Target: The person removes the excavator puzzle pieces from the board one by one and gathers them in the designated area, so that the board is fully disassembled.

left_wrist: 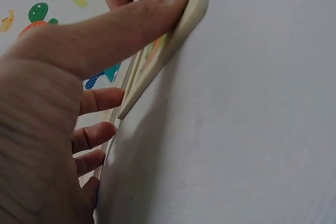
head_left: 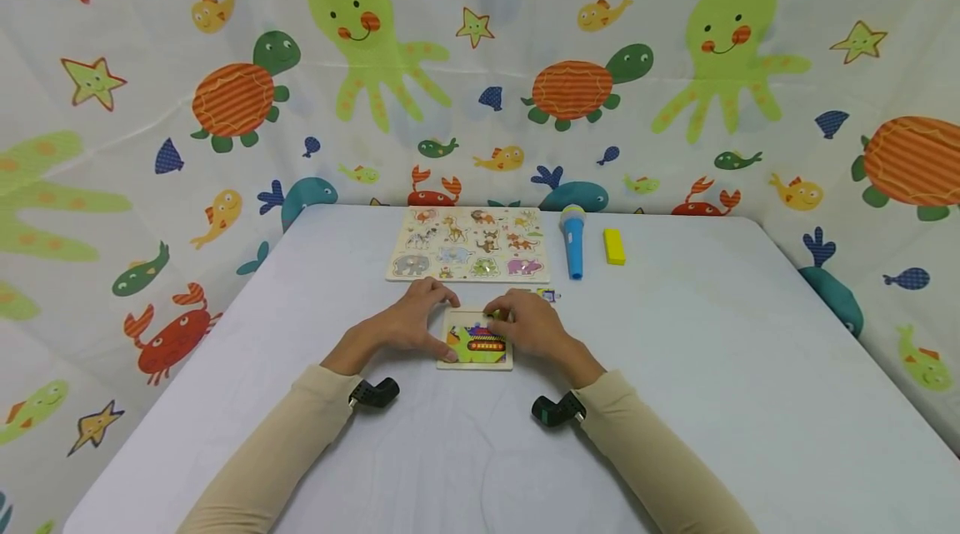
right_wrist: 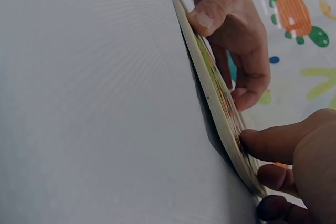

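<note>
A small wooden jigsaw puzzle with a colourful picture in a pale frame lies on the table before me. My left hand holds its left side, thumb on the lower left corner and fingers by the top edge. In the left wrist view the thumb presses on the puzzle frame. At the upper right of the picture my right hand pinches a small green-and-dark puzzle piece, mostly hidden by the fingers. The right wrist view shows the right thumb against the puzzle's face.
Behind the puzzle lies a larger wooden animal board. A loose puzzle piece rests beyond my right hand. Further right are a blue toy microphone and a yellow block. A patterned curtain hangs behind the white table.
</note>
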Motion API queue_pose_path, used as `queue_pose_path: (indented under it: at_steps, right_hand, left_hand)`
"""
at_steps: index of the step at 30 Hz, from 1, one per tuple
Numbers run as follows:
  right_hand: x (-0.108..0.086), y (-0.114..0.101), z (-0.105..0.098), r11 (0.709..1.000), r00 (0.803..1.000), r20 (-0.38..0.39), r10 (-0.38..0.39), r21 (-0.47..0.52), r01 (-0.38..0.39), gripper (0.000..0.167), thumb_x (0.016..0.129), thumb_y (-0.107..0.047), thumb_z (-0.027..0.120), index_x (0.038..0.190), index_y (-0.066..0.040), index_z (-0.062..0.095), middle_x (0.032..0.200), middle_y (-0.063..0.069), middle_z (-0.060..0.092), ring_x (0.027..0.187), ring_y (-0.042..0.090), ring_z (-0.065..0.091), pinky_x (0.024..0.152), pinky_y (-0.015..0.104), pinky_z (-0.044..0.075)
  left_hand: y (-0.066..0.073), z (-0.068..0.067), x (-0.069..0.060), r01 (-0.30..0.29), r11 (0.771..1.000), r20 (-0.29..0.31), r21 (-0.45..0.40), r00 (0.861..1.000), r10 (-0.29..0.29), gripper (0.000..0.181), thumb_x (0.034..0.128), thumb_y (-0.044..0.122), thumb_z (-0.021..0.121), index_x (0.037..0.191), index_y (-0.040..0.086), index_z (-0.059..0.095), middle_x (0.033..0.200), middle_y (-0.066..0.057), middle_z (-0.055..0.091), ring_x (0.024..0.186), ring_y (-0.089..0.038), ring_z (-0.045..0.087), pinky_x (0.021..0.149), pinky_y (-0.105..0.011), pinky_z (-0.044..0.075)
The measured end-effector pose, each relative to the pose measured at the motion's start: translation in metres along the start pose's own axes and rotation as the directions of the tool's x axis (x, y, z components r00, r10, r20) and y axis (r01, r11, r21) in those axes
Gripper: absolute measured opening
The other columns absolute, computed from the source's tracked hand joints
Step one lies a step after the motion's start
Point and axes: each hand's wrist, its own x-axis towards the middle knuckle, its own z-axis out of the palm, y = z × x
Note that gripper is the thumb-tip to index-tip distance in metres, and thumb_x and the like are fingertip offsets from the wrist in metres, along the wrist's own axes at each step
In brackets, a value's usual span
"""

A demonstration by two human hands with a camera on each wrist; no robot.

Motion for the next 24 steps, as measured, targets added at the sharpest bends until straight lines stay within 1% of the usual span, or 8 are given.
queue_pose_path:
  at_steps: [3,8,11,14,19,24]
  right_hand:
    - [0.0001,0.0006,0.0017,1.0,1.0,-0.002,0.008,0.002,-0.008,0.02,0.095,-0.027,0.073,0.113,-0.018,0.076,0.089,-0.006,0.061,0.077,0.012,0.053,0.068,0.029,0.044]
    - [-0.0001,0.0028,0.003,1.0,1.0,0.005,0.023,0.016,-0.023,0.012,0.094,-0.028,0.074,0.104,-0.021,0.077,0.088,-0.007,0.06,0.077,0.013,0.053,0.067,0.029,0.044]
    - [-0.0002,0.0034,0.002,0.998,0.999,0.009,0.04,0.038,-0.04,0.01,0.092,-0.028,0.076,0.101,-0.023,0.077,0.088,-0.008,0.06,0.077,0.013,0.054,0.067,0.03,0.044]
    - [-0.0008,0.0027,0.0009,0.996,0.998,0.008,0.059,0.066,-0.059,0.009,0.091,-0.027,0.077,0.099,-0.022,0.076,0.089,-0.007,0.06,0.078,0.014,0.054,0.067,0.031,0.044]
    - [-0.0024,-0.0003,0.0007,0.99,0.996,0.003,0.086,0.113,-0.086,0.01,0.09,-0.024,0.078,0.097,-0.017,0.074,0.089,-0.005,0.06,0.079,0.015,0.053,0.07,0.031,0.044]
    - [-0.003,-0.0034,0.0032,0.989,0.995,-0.007,0.1,0.112,-0.098,0.01,0.091,-0.024,0.077,0.097,-0.016,0.074,0.089,-0.004,0.06,0.08,0.015,0.053,0.072,0.032,0.044]
  left_hand:
    - [-0.0017,0.0013,0.0002,-0.004,1.0,-0.003,-0.001,1.0,0.004,0.08,0.0644,0.057,0.09,0.128,0.022,0.056,0.135,-0.003,0.043,0.14,-0.029,0.029,0.119,-0.053,0.029]
    - [-0.0023,0.0019,0.0003,-0.035,0.999,-0.011,0.013,0.999,0.035,0.082,0.065,0.059,0.089,0.129,0.02,0.056,0.132,-0.001,0.046,0.141,-0.028,0.029,0.12,-0.052,0.027]
    - [-0.0009,0.0009,-0.0001,-0.057,0.998,-0.021,0.003,0.998,0.057,0.081,0.0656,0.059,0.089,0.128,0.019,0.057,0.129,-0.002,0.049,0.14,-0.03,0.03,0.119,-0.054,0.027]
    - [-0.0003,0.0004,-0.0002,-0.07,0.998,-0.033,-0.001,0.997,0.07,0.08,0.0661,0.058,0.089,0.128,0.018,0.057,0.127,-0.003,0.05,0.139,-0.031,0.03,0.118,-0.056,0.028]
    - [-0.0002,0.0013,-0.0003,-0.059,0.998,-0.044,0.002,0.997,0.059,0.081,0.0648,0.058,0.089,0.128,0.018,0.057,0.124,-0.002,0.05,0.136,-0.029,0.031,0.118,-0.054,0.029]
    - [-0.0022,0.003,-0.0013,-0.06,0.998,-0.057,-0.001,0.997,0.06,0.082,0.0641,0.057,0.09,0.128,0.017,0.057,0.12,-0.002,0.051,0.133,-0.028,0.033,0.116,-0.053,0.031]
